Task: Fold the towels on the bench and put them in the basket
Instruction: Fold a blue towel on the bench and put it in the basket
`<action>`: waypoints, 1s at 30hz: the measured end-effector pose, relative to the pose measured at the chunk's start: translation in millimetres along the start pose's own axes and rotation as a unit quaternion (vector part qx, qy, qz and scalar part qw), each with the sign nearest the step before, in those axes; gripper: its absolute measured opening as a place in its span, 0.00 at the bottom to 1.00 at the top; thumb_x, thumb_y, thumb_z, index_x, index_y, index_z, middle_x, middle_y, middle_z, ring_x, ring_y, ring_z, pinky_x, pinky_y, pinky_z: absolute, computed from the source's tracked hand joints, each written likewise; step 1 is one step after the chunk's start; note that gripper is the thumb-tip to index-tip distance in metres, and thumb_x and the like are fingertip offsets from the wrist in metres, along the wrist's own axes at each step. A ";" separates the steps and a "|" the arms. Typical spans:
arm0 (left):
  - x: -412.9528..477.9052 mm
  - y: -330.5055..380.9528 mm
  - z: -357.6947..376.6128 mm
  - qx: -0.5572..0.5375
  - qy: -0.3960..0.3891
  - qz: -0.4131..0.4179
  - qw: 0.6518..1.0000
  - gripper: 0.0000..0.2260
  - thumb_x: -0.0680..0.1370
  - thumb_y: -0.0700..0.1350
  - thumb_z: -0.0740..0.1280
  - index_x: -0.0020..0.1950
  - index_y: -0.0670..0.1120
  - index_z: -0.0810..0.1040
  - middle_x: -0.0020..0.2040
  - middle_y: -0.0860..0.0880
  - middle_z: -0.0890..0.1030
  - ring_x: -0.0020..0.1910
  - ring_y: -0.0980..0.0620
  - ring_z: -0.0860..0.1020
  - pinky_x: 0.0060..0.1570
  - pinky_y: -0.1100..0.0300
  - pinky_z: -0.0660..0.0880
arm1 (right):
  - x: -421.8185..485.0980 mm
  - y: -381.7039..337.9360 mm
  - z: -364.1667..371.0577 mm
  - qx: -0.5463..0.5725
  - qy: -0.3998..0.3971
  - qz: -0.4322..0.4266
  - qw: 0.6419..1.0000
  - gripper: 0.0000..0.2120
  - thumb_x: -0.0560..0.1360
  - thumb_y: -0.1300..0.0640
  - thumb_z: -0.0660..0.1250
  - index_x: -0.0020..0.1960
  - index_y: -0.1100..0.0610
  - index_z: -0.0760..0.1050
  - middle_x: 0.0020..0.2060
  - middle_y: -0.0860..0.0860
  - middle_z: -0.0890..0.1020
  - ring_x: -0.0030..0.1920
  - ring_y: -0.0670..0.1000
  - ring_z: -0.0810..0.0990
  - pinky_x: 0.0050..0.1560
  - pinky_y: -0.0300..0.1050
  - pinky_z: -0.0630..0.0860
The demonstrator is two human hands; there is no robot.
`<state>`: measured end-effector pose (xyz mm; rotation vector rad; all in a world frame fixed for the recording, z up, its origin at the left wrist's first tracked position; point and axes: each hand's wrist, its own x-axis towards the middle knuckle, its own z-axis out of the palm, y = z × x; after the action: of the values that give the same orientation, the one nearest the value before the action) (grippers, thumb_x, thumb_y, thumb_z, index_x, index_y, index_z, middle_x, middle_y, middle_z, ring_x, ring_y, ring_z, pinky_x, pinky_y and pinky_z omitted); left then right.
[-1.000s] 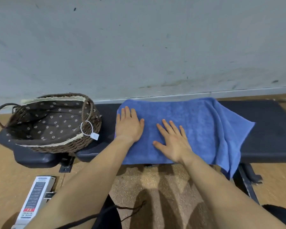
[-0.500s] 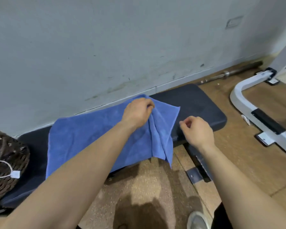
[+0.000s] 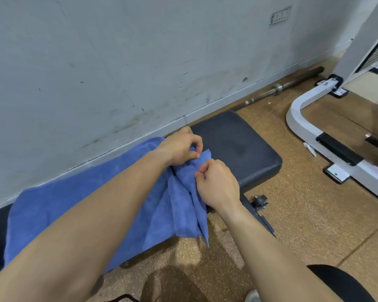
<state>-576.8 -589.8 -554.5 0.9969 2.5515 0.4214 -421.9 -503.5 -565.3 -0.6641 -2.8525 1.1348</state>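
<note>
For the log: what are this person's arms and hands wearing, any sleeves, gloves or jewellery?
Nothing that shows. The left hand and right hand are bare: no gloves, rings or watch visible. The left forearm and right forearm are uncovered down to the frame's edge, so no sleeve comes into view.

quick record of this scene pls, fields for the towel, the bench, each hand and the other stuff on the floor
towel: blue, spread on the bench, right end bunched and hanging over the near edge
bench: black, padded, along the wall, right end bare
left hand: pinches the towel's far right corner
right hand: pinches the towel's right edge, nearer the camera
floor: barbell by the wall; white machine frame to the right
fold: not yet brought over
</note>
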 end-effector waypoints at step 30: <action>87.8 16.9 -16.0 -0.370 0.269 -0.168 0.873 0.05 0.82 0.43 0.63 0.46 0.49 0.71 0.45 0.46 0.79 0.31 0.50 0.80 0.37 0.55 0.81 | 28.4 60.0 -64.9 0.056 0.007 0.095 0.994 0.05 0.76 0.51 0.64 0.45 0.52 0.71 0.38 0.47 0.78 0.42 0.53 0.78 0.40 0.49 0.73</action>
<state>-633.8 -519.2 -553.4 0.1449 2.5337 1.5891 -414.8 -411.0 -561.0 -0.9471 -2.7368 1.2972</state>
